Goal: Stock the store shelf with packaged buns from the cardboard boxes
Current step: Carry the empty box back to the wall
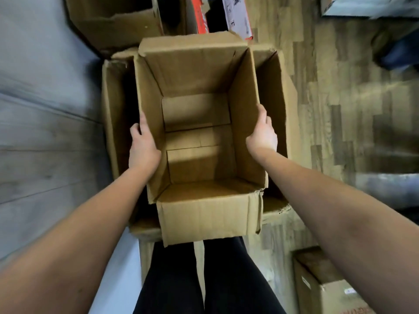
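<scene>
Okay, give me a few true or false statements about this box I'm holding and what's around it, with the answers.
1. The cardboard box has packaged buns inside. False: only bare cardboard shows inside it.
2. The left hand grips the box's left wall and the right hand grips its right wall. True.
3. The box's top is taped shut. False: the top is open, with its flaps folded outward.
4. A second box shows beneath it, sticking out on both sides. True.
5. The floor is carpeted. False: it has a wood-plank pattern.
</scene>
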A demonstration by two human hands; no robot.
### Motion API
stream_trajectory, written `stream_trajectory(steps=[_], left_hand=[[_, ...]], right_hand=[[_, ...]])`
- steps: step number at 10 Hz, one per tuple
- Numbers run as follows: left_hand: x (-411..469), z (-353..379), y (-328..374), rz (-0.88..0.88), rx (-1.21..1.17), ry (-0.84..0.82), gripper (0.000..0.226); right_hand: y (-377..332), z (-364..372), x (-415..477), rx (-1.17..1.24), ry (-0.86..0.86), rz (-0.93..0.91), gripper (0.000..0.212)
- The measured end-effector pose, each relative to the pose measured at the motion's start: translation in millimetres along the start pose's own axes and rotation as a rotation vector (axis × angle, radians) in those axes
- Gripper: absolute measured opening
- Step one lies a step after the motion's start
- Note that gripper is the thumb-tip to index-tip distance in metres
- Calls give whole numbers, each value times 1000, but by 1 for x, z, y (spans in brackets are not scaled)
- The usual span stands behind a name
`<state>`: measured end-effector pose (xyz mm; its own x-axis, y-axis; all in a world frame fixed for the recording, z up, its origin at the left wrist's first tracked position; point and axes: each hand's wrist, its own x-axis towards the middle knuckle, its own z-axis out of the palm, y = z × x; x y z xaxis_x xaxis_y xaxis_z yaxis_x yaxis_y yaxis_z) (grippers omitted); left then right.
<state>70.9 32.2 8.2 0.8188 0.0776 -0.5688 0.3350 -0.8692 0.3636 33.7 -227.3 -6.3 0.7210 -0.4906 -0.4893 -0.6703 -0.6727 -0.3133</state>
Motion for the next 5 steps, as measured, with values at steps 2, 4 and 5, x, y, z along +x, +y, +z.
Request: stream_trajectory(steps=[2, 4, 5], left_hand=[[-1, 11, -7, -27, -150, -8, 89], [-14, 11, -9, -73, -56, -139, 84], [-34, 7, -3, -128, -60, -202, 76]], right_hand=[[9, 11, 1, 69, -34, 41, 90], [4, -4, -9, 12, -173, 79, 90], [8, -16, -25, -19, -318, 122, 66]])
